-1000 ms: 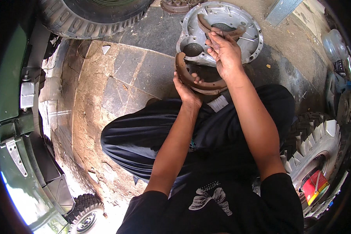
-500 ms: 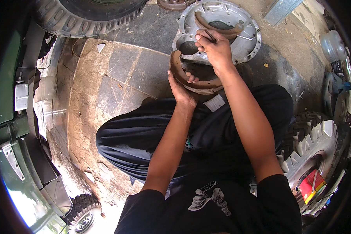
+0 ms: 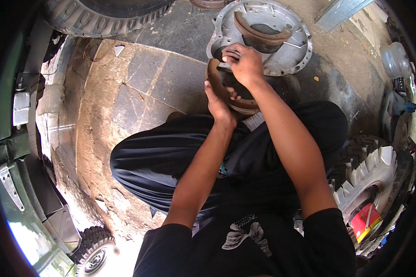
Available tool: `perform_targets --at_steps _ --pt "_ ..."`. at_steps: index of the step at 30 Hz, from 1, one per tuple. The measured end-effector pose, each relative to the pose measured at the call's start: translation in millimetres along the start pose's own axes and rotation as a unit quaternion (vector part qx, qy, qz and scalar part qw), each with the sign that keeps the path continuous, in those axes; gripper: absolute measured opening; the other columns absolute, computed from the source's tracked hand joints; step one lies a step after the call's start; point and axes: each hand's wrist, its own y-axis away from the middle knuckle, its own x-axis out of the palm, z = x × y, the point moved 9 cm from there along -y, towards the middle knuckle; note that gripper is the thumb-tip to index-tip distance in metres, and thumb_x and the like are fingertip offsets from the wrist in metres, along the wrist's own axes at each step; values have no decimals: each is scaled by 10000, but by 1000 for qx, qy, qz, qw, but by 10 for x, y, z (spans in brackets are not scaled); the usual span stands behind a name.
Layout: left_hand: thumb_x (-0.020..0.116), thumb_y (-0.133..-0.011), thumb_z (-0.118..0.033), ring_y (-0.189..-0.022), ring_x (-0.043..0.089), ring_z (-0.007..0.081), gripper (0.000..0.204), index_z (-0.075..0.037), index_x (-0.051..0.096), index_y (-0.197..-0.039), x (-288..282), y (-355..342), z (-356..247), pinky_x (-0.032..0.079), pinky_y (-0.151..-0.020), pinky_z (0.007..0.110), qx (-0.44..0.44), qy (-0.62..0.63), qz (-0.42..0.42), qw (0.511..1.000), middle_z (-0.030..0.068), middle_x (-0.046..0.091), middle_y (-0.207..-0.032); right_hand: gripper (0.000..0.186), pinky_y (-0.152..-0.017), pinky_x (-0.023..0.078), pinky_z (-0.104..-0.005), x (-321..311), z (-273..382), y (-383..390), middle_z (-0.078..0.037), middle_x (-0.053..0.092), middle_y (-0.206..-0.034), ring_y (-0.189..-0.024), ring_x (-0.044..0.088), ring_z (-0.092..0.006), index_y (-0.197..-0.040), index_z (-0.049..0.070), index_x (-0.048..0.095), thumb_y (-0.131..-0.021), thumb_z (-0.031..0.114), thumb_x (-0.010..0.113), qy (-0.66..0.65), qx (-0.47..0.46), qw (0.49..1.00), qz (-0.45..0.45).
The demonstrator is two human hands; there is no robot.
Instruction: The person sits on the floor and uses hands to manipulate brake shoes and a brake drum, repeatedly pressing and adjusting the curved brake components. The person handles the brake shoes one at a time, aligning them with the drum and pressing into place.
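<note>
A curved, rust-brown brake shoe (image 3: 216, 79) lies tilted over my lap, its upper end pointing away from me. My left hand (image 3: 220, 105) is wrapped around its outer side from below, and the fingertips show inside the curve. Just above the shoe's upper end is my right hand (image 3: 247, 67), its fingers curled in a pinch on a slim dark piece (image 3: 235, 53). Most of that piece is hidden by the fingers, so its kind is unclear. Whether it touches the shoe I cannot tell. A second brake shoe (image 3: 259, 36) rests on the round grey metal housing (image 3: 302, 57) beyond my hands.
A large tyre (image 3: 92, 21) is at the far left, another wheel (image 3: 367, 175) at my right with a red and yellow can (image 3: 365, 222) by it. A clear plastic jug (image 3: 395, 60) and a metal post (image 3: 339, 16) stand at far right. Green vehicle panels (image 3: 14, 184) line the left.
My right hand has moved left and toward me, from over the housing to the held shoe's upper end. My left hand and its shoe have shifted slightly right.
</note>
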Motion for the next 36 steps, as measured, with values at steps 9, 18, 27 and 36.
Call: perform_targets --at_steps 9,18,27,36 --pt "434 -1011 -685 -619 527 211 622 -83 548 -1113 -35 -28 44 516 -616 405 -11 -5 -43 999 84 589 -756 154 -860 570 -357 344 -164 -182 -104 782 -948 -920 756 -243 -977 70 763 -825 64 791 16 -5 998 54" --pt "422 -1001 -702 -630 515 229 643 -77 544 -1088 -55 -44 60 495 -618 415 -21 -11 -48 999 94 565 -743 61 -845 554 -347 383 -189 -168 -73 786 -879 -814 752 -213 -880 75 781 -822 81 800 24 22 999 31" --pt "438 -1004 -686 -581 523 219 648 -60 541 -1135 -30 -39 73 491 -557 383 -26 9 -37 999 115 575 -710 66 -849 527 -362 379 -105 -158 -61 783 -868 -825 742 -239 -869 101 782 -808 90 803 46 28 998 32" --pt "407 -1018 -674 -635 531 217 638 -70 554 -1163 57 48 -14 478 -603 375 -12 5 -40 999 96 581 -750 41 -851 523 -379 363 -54 -83 -90 776 -880 -832 738 -272 -859 89 774 -824 95 795 64 3 998 22"
